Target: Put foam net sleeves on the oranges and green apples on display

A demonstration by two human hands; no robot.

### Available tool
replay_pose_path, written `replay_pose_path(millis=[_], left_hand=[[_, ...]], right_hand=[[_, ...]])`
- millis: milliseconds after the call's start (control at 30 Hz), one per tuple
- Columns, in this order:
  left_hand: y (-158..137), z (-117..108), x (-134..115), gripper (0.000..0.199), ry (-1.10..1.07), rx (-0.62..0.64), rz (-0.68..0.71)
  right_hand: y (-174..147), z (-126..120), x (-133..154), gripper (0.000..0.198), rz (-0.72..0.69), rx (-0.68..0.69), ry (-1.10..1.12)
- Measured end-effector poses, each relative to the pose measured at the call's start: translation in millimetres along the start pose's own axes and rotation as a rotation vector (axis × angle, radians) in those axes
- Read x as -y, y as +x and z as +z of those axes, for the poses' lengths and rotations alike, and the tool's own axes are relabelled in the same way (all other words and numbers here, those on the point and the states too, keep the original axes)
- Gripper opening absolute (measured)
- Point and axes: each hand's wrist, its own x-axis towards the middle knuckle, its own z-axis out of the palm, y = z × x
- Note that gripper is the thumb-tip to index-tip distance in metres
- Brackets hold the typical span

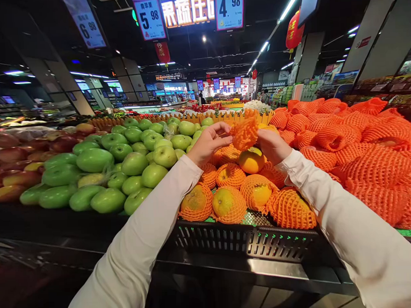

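Note:
Between my hands, above the oranges, hangs a crumpled orange foam net sleeve [245, 131]. My left hand [210, 142] comes in from the left, its fingers curled and pinching at the sleeve's left edge. On the other side my right hand [273, 146] is closed on the sleeve's right edge, its fingertips partly hidden. Just below the sleeve sits a bare orange [252, 160] among the other oranges. Nearer the front, a net-wrapped orange [229, 203] and several like it lie in a black slotted basket [211, 237].
Green apples [133, 163] are heaped to the left, with red apples [23, 153] beyond them. A tall pile of fruit in orange foam nets [370, 143] fills the right side. Price signs [150, 16] hang overhead. A metal ledge [277, 268] runs below the basket.

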Motion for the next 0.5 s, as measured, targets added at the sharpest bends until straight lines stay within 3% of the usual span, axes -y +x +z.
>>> replay_pose_path(millis=[200,433,500], left_hand=[[4,-2,12,0.043,0.002,-0.035,-0.11],[-1,8,3,0.029,0.084,0.164,-0.114],[-3,8,1,0.022,0.162,0.137,-0.097]], right_hand=[[1,-6,-1,0.054,-0.028,-0.156,0.034],[-2,2,1,0.059,-0.097,-0.131,0.051],[-4,3,3,0.058,-0.117,-0.136,-0.009]])
